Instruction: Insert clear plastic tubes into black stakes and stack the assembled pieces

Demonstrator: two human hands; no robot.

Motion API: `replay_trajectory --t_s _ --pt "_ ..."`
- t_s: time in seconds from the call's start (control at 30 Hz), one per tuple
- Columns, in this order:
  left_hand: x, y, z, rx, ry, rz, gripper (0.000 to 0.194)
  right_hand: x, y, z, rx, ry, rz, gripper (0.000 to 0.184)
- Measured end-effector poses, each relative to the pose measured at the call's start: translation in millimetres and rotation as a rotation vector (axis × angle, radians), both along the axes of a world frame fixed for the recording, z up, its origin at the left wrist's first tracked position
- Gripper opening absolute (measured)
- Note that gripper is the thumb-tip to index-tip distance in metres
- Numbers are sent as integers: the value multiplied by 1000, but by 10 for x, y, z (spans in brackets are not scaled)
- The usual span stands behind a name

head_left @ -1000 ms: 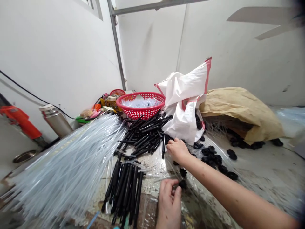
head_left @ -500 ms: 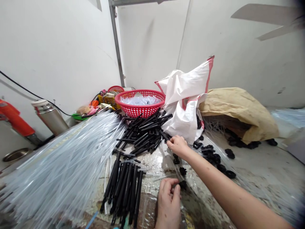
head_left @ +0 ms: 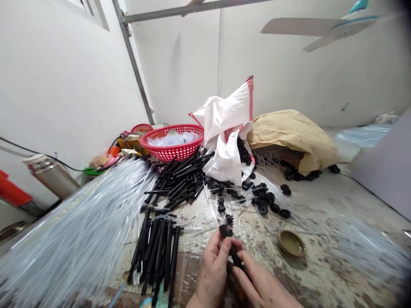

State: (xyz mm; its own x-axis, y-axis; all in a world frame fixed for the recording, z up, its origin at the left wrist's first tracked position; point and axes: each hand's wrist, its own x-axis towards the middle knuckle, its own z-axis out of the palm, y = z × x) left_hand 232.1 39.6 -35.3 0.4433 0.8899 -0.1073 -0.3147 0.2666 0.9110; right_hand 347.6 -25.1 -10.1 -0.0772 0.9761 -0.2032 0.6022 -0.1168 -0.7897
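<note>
In front of the red basket (head_left: 175, 152): right hand (head_left: 261, 278), now returned, curls around black tube (head_left: 236, 257), apparently meeting black fitting (head_left: 224, 231) pinched in left hand (head_left: 212, 267).

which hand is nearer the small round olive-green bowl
Right. The right hand is left of the bowl and closer to the camera; the left hand is farther left.
</note>
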Motion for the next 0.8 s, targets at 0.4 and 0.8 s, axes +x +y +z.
replay_trajectory --t_s 0.4,0.8 --pt "110 -188 106 -164 86 11 58 1442 -650 149 119 -89 -507 40" --pt "214 -155 138 -136 251 8 51 2488 -531 -4 -64 -722 -755 26"
